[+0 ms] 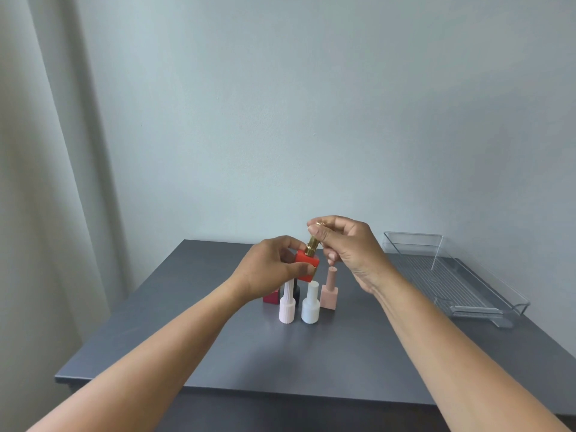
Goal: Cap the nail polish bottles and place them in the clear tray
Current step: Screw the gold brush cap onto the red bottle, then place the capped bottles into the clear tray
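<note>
My left hand (269, 269) grips a red square nail polish bottle (307, 264), held tilted above the table. My right hand (349, 244) pinches its gold cap (312, 244), which sits on the bottle's neck. Below them on the grey table (218, 353) stand a ribbed pale pink bottle (287, 305), a white bottle (311, 304) and a peach square bottle (329, 289), all with caps on. A dark red bottle (271, 297) and a black one (296, 291) stand behind, partly hidden by my left hand. The clear tray (486, 307) lies at the right with nothing in it.
A pale wall runs behind the table, and a light curtain (40, 182) hangs at the left. The tray reaches close to the table's right edge. The table's front edge runs below my forearms.
</note>
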Demonstrator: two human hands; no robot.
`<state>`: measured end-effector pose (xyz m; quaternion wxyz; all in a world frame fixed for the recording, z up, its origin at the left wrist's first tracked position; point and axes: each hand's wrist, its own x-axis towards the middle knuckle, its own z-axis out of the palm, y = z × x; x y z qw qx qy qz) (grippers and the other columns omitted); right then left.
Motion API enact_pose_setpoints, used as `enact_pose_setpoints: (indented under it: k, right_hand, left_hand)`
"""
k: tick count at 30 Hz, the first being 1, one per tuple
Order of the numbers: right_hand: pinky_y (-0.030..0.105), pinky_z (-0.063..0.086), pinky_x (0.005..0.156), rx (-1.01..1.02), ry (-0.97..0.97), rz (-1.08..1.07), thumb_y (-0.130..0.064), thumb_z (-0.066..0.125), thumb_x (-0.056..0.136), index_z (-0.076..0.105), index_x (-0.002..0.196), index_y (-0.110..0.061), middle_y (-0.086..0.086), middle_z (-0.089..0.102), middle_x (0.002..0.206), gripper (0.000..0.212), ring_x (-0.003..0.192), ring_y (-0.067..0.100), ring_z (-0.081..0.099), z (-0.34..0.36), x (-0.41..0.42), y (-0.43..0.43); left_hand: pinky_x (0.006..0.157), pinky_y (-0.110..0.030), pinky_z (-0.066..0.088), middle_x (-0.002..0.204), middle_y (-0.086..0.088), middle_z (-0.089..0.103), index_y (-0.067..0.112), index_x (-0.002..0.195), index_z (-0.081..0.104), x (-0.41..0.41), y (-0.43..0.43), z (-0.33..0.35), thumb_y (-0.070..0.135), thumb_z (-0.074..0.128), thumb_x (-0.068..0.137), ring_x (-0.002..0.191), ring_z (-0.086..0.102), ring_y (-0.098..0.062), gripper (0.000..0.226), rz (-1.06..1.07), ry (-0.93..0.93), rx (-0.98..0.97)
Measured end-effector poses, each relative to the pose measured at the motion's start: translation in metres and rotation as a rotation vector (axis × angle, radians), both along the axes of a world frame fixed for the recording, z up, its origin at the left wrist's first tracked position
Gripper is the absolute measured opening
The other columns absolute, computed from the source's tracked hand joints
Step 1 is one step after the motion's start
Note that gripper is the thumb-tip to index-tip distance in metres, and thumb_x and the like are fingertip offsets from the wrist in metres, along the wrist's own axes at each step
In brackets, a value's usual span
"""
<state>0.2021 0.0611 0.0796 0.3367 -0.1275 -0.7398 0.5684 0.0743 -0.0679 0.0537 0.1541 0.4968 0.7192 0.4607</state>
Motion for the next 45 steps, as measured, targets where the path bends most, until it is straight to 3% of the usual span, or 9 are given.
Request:
enact_pose_setpoints:
  k: [8, 13, 16, 20, 24, 28, 38, 42, 45]
  right_hand:
    - [0.022, 0.043, 0.048, -0.040, 0.020, 0.034, -0.044, 0.078, 0.072, 0.075, 0.098, -0.018, -0.007, 0.062, 0.063, 0.037, 0.046, 0.011, 0.043, -0.005, 0.003, -0.003]
    - [0.021, 0.043, 0.046, 0.025, -0.040, -0.094, -0.030, 0.074, 0.085, 0.074, 0.089, -0.022, -0.004, 0.061, 0.064, 0.009, 0.048, 0.010, 0.048, -0.023, 0.004, 0.004]
    - [0.024, 0.048, 0.049, 0.116, -0.216, -0.176, -0.031, 0.072, 0.087, 0.071, 0.093, -0.022, -0.011, 0.065, 0.066, 0.011, 0.050, 0.011, 0.055, -0.042, 0.005, 0.009]
    - [0.019, 0.046, 0.050, 0.205, -0.400, -0.212, -0.038, 0.072, 0.084, 0.066, 0.100, -0.025, -0.002, 0.065, 0.081, 0.021, 0.064, 0.008, 0.062, -0.067, 0.010, 0.007]
    - [0.038, 0.056, 0.078, 0.311, -0.491, -0.214, -0.039, 0.070, 0.084, 0.064, 0.103, -0.023, -0.001, 0.068, 0.089, 0.025, 0.107, 0.003, 0.058, -0.083, 0.013, 0.003]
    - [0.034, 0.054, 0.075, 0.314, -0.524, -0.229, -0.040, 0.071, 0.083, 0.063, 0.099, -0.030, -0.004, 0.068, 0.100, 0.020, 0.086, 0.018, 0.067, -0.088, 0.014, -0.001]
    - [0.033, 0.054, 0.075, 0.321, -0.496, -0.286, -0.042, 0.068, 0.085, 0.064, 0.087, -0.036, -0.014, 0.068, 0.087, 0.007, 0.083, 0.011, 0.066, -0.100, 0.011, -0.004]
    - [0.031, 0.054, 0.076, 0.343, -0.507, -0.310, -0.042, 0.067, 0.084, 0.065, 0.091, -0.033, -0.018, 0.068, 0.089, 0.012, 0.086, 0.008, 0.065, -0.102, 0.011, -0.006]
    - [0.032, 0.053, 0.073, 0.336, -0.493, -0.321, -0.046, 0.067, 0.082, 0.064, 0.093, -0.033, -0.016, 0.068, 0.088, 0.018, 0.085, 0.008, 0.064, -0.100, 0.011, -0.008]
  left_hand:
    - [0.094, -0.051, 0.055, 0.089, 0.011, 0.079, 0.031, 0.096, 0.072, -0.009, -0.015, -0.003, 0.036, 0.082, 0.069, 0.086, 0.075, -0.012, 0.029, 0.029, -0.105, 0.077]
    - [0.094, -0.047, 0.056, 0.094, 0.012, 0.079, 0.033, 0.094, 0.073, -0.017, -0.030, -0.015, 0.040, 0.083, 0.066, 0.089, 0.075, -0.015, 0.030, 0.071, -0.122, 0.088]
    - [0.093, -0.047, 0.056, 0.095, 0.012, 0.078, 0.042, 0.093, 0.071, -0.019, -0.039, -0.026, 0.040, 0.083, 0.069, 0.088, 0.075, -0.014, 0.027, 0.098, -0.091, 0.060]
    - [0.092, -0.047, 0.055, 0.089, 0.012, 0.078, 0.039, 0.094, 0.070, -0.020, -0.047, -0.045, 0.041, 0.081, 0.066, 0.086, 0.074, -0.016, 0.031, 0.166, -0.065, 0.010]
    - [0.083, -0.040, 0.057, 0.082, 0.025, 0.073, 0.043, 0.089, 0.067, -0.019, -0.048, -0.063, 0.039, 0.082, 0.070, 0.072, 0.068, 0.000, 0.024, 0.239, 0.009, -0.061]
    - [0.082, -0.037, 0.057, 0.078, 0.026, 0.070, 0.042, 0.088, 0.066, -0.019, -0.046, -0.076, 0.041, 0.082, 0.068, 0.074, 0.067, 0.002, 0.026, 0.277, 0.022, -0.103]
    - [0.086, -0.034, 0.056, 0.082, 0.026, 0.073, 0.039, 0.089, 0.066, -0.021, -0.042, -0.086, 0.037, 0.084, 0.067, 0.077, 0.067, 0.006, 0.028, 0.233, -0.005, -0.109]
    - [0.082, -0.026, 0.054, 0.088, 0.026, 0.073, 0.052, 0.094, 0.065, -0.020, -0.043, -0.082, 0.051, 0.085, 0.054, 0.079, 0.068, 0.002, 0.045, 0.225, -0.047, -0.042]
    - [0.076, -0.021, 0.052, 0.084, 0.030, 0.071, 0.060, 0.085, 0.066, -0.019, -0.042, -0.077, 0.048, 0.085, 0.070, 0.078, 0.067, 0.007, 0.027, 0.263, -0.037, 0.047]
